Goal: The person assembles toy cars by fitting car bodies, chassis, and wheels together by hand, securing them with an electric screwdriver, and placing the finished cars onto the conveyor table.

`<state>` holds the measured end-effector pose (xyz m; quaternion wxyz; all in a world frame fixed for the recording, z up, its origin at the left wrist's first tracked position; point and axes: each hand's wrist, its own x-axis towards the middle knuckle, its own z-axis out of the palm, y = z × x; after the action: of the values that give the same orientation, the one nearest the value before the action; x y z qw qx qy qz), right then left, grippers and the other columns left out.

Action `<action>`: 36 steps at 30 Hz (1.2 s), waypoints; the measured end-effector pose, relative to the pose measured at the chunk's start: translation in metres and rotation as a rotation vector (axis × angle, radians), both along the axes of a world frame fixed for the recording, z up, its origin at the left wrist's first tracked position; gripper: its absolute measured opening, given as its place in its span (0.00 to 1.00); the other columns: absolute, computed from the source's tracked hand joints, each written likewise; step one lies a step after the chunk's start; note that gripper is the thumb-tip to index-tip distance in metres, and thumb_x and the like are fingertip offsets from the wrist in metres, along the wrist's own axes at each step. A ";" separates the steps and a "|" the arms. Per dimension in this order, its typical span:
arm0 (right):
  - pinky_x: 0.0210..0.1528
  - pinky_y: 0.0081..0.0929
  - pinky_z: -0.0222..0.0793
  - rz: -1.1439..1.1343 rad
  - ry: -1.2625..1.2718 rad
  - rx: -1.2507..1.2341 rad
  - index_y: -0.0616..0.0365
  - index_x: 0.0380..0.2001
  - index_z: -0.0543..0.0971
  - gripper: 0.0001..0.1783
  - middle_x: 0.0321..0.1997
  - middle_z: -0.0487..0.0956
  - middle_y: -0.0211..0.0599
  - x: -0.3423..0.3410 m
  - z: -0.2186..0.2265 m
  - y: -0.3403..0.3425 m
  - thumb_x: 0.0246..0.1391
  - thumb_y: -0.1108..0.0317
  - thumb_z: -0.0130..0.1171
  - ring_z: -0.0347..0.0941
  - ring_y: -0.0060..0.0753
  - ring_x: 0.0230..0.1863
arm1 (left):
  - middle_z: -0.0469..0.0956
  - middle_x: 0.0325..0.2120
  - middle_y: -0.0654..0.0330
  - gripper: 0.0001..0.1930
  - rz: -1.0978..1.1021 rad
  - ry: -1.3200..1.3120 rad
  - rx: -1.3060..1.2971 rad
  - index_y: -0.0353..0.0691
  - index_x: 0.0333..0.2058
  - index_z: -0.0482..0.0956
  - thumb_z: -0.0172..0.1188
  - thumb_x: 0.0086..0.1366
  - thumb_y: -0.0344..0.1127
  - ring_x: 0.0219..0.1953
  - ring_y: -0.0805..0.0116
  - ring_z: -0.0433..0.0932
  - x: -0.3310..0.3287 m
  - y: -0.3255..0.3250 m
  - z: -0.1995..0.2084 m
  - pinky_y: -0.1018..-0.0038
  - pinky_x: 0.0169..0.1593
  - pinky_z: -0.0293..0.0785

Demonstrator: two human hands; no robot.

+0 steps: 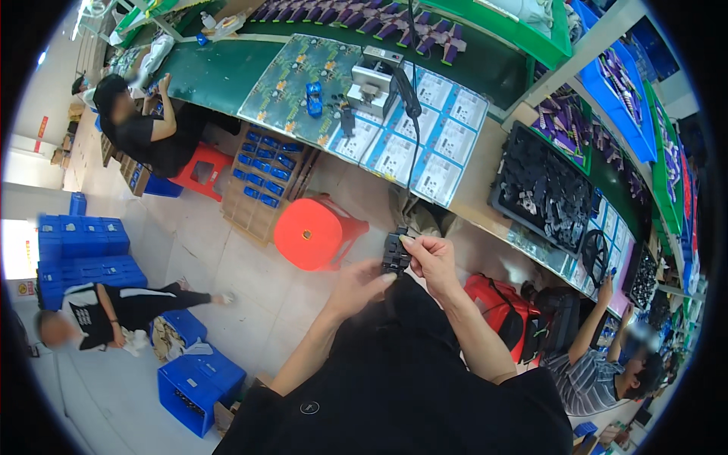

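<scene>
Close to my body, a small black plastic part [396, 253] with a blocky, ridged outline is held between both hands. The fingers of my left hand [358, 288] are closed on its lower left side, thumb along the bottom. My right hand [432, 262] pinches its upper right edge between thumb and fingers. Beyond them on the workbench stands a silver metal fixture [371, 89], with a black corded tool [406, 92] against its right side. A similar dark piece [347, 121] lies in front of the fixture, and a blue toy car body [313, 100] lies left of it.
A red stool [309, 233] stands left of my hands. Behind it, a crate [254, 182] holds several blue pieces. A black tray [540, 193] of dark parts sits on the right bench. Co-workers are at the left, lower left and right. Blue bins [201, 387] stand on the floor.
</scene>
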<state>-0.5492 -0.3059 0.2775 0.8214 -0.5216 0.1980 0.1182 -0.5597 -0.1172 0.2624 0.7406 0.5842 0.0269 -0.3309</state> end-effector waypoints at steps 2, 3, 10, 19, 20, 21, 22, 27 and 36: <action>0.16 0.14 0.49 0.065 0.000 -0.065 0.56 0.17 0.77 0.18 0.13 0.70 0.20 0.025 0.002 -0.004 0.60 0.64 0.63 0.59 0.09 0.13 | 0.80 0.36 0.63 0.15 0.113 -0.089 0.010 0.34 0.51 0.76 0.59 0.66 0.29 0.32 0.79 0.76 0.026 0.005 0.003 0.82 0.36 0.72; 0.16 0.14 0.49 0.068 -0.012 -0.059 0.56 0.17 0.77 0.18 0.13 0.70 0.20 0.037 0.000 -0.006 0.60 0.64 0.63 0.59 0.09 0.13 | 0.80 0.36 0.62 0.16 0.222 -0.172 0.007 0.34 0.52 0.75 0.60 0.65 0.28 0.33 0.78 0.77 0.041 0.005 0.004 0.81 0.38 0.74; 0.18 0.13 0.50 0.259 -0.038 -0.187 0.58 0.17 0.78 0.19 0.14 0.70 0.18 0.080 -0.004 -0.011 0.61 0.62 0.62 0.60 0.08 0.16 | 0.80 0.33 0.63 0.12 0.182 -0.250 0.104 0.31 0.46 0.78 0.61 0.65 0.27 0.36 0.78 0.78 0.109 -0.011 0.008 0.80 0.41 0.74; 0.21 0.12 0.52 0.167 -0.111 -0.209 0.61 0.20 0.79 0.18 0.16 0.70 0.17 0.132 -0.015 0.000 0.61 0.63 0.62 0.61 0.06 0.20 | 0.78 0.26 0.69 0.06 0.028 -0.198 0.131 0.36 0.37 0.80 0.62 0.66 0.31 0.26 0.85 0.72 0.183 -0.002 0.016 0.85 0.30 0.67; 0.20 0.12 0.52 0.160 -0.113 -0.201 0.61 0.21 0.80 0.16 0.16 0.71 0.18 0.140 -0.015 0.003 0.61 0.63 0.62 0.61 0.06 0.19 | 0.77 0.25 0.70 0.05 0.010 -0.214 0.158 0.36 0.36 0.80 0.62 0.66 0.32 0.25 0.85 0.71 0.193 0.001 0.014 0.85 0.30 0.67; 0.20 0.12 0.52 0.155 -0.113 -0.195 0.61 0.23 0.80 0.14 0.17 0.72 0.18 0.149 -0.017 0.006 0.61 0.64 0.62 0.61 0.06 0.19 | 0.77 0.25 0.70 0.05 -0.007 -0.229 0.184 0.36 0.36 0.80 0.62 0.66 0.32 0.25 0.85 0.71 0.204 0.005 0.011 0.85 0.29 0.66; 0.20 0.12 0.52 0.164 -0.114 -0.199 0.61 0.23 0.80 0.14 0.17 0.72 0.18 0.158 -0.019 0.012 0.61 0.64 0.62 0.61 0.06 0.19 | 0.77 0.25 0.70 0.05 0.002 -0.228 0.180 0.36 0.36 0.80 0.62 0.66 0.32 0.25 0.85 0.71 0.215 0.011 0.004 0.85 0.29 0.66; 0.19 0.11 0.56 0.054 0.010 -0.176 0.62 0.33 0.83 0.10 0.19 0.75 0.21 0.220 -0.045 0.046 0.60 0.65 0.63 0.64 0.09 0.17 | 0.77 0.24 0.70 0.06 0.072 -0.170 0.166 0.36 0.34 0.81 0.62 0.66 0.32 0.24 0.84 0.70 0.288 0.049 -0.049 0.84 0.28 0.65; 0.20 0.14 0.60 0.101 0.134 -0.270 0.62 0.36 0.83 0.10 0.20 0.75 0.24 0.358 -0.102 0.108 0.61 0.66 0.62 0.66 0.12 0.17 | 0.74 0.18 0.70 0.07 0.307 -0.024 0.263 0.37 0.31 0.80 0.64 0.65 0.33 0.19 0.84 0.68 0.454 0.134 -0.131 0.82 0.23 0.60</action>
<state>-0.1909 -0.1979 0.1753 0.7217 -0.6276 0.2401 0.1661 -0.1053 0.0164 0.1318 0.7000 0.6689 0.1495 -0.2007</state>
